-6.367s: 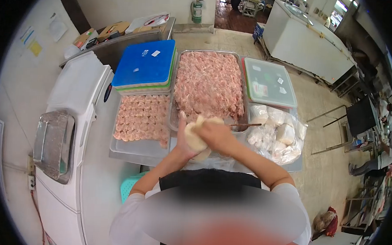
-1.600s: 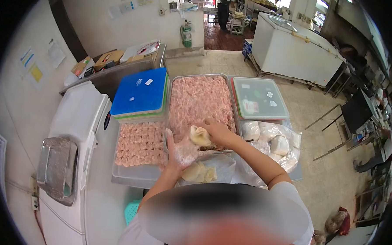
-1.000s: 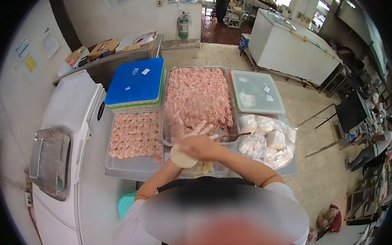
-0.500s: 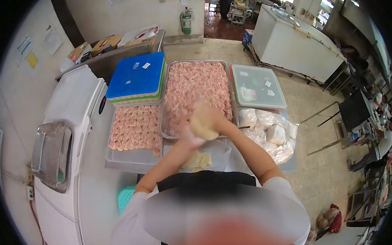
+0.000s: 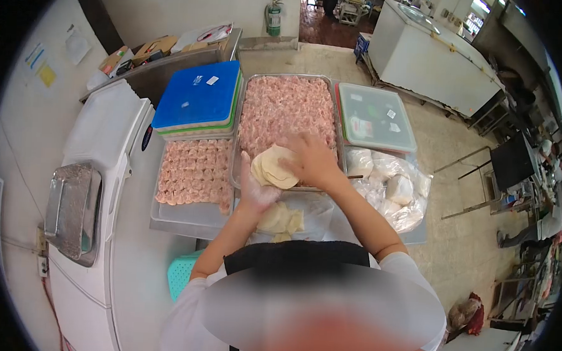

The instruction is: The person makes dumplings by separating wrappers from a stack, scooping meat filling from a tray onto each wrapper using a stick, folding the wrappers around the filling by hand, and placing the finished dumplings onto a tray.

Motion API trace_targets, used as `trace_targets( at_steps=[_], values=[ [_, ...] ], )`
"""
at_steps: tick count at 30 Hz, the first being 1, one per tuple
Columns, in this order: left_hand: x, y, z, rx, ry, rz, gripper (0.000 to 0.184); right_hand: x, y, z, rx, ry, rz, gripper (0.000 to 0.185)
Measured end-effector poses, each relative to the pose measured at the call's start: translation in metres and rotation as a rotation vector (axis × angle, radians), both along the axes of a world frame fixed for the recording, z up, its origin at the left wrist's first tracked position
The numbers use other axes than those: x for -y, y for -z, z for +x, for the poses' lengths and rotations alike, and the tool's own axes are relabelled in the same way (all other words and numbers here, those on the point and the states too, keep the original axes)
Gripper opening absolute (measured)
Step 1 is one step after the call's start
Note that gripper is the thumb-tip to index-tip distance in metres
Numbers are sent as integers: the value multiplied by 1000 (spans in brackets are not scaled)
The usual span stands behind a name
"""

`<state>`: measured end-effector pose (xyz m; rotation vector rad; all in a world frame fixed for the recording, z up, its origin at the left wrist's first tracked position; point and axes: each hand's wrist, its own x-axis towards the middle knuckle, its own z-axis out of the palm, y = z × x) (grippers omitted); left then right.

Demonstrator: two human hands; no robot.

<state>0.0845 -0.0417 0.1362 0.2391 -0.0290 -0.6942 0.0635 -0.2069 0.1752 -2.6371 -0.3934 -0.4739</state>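
A small fanned stack of round, pale dumpling wrappers [image 5: 272,169] rests on my left hand [image 5: 256,192], which holds it above the near edge of a metal tray [image 5: 234,167]. My right hand [image 5: 318,164] reaches in from the right, its fingers on the stack's right edge. Raw pinkish minced meat [image 5: 287,107] fills the tray. More loose wrappers [image 5: 280,218] lie on clear plastic, nearer to me. To the left, rows of meat-filled dumplings [image 5: 194,175] sit in a shallow tray [image 5: 182,215].
Stacked containers with a blue lid [image 5: 196,96] stand at the back left, and one with a clear lid [image 5: 377,120] at the back right. Plastic bags of white packs [image 5: 396,193] lie on the right. A white freezer [image 5: 430,56] stands beyond the table.
The wrappers, blurred and on edge between my hands before, now lie flatter and fanned on my left hand. My right hand has shifted slightly right. The view has tilted a little.
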Motion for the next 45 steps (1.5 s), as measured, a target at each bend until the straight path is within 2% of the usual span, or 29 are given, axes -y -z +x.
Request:
trace_targets(
  at_steps=[1,2,5,6,9,11,13,14,17,20,23,26,27,29,31,33,34,35,36,38,39,40,41,42,44,45],
  values=[
    [0,-1,-2,-4,14,-25,82,7,6,3,23,88,-28,59],
    [2,-2,-1,-52,48,-53,81,12,10,13,-344,44,15,59],
    [9,-3,-10,-35,170,-25,87,27,20,24,-683,-66,591,52],
    [11,-2,-9,28,266,-78,90,38,43,35,-700,-57,622,53],
    [19,8,-3,11,297,-64,90,38,50,38,-622,-195,930,55],
    [18,8,0,55,236,28,89,37,46,33,-564,-146,744,51],
    [14,7,-2,82,221,105,88,23,18,16,-554,-52,536,49],
    [11,5,-2,95,236,137,88,22,32,17,-515,-85,614,50],
    [9,10,1,216,271,190,87,12,17,7,-563,-85,938,53],
    [11,15,2,325,253,224,87,23,21,12,-687,-154,1123,51],
    [9,14,5,343,279,194,89,39,32,23,-656,-290,1042,48],
    [3,6,7,277,307,225,89,41,23,26,-495,-156,710,43],
    [1,4,9,244,308,250,88,36,25,27,-323,-149,429,41],
    [-2,25,18,128,264,110,89,13,31,29,17,-133,-131,37],
    [-2,24,16,113,237,56,93,-37,-19,-20,-254,-249,-149,35],
    [-1,0,7,201,242,92,101,-45,-25,-28,-305,-316,1,34],
    [-2,3,9,116,267,-33,104,-31,-3,-9,-225,-331,151,33],
    [-4,0,6,108,277,-37,104,-15,13,9,-146,-344,303,33],
    [-8,-6,2,101,286,-40,104,3,17,26,-236,-161,289,34],
    [-6,-15,-1,117,337,-84,103,12,-18,30,-481,-43,-165,34],
    [-4,-8,0,118,277,-2,102,14,-31,29,-593,18,-397,34],
    [-1,4,5,123,213,75,101,0,-9,18,-327,-23,-279,38],
    [2,11,6,120,149,150,101,-22,6,4,-236,-161,-32,40],
    [2,10,3,97,176,97,100,-38,3,-13,-144,-285,3,41],
    [0,2,1,60,230,-10,98,-38,0,-15,-133,-435,162,42],
    [-1,4,2,41,176,41,97,-22,7,0,-219,-460,290,42]
  ],
)
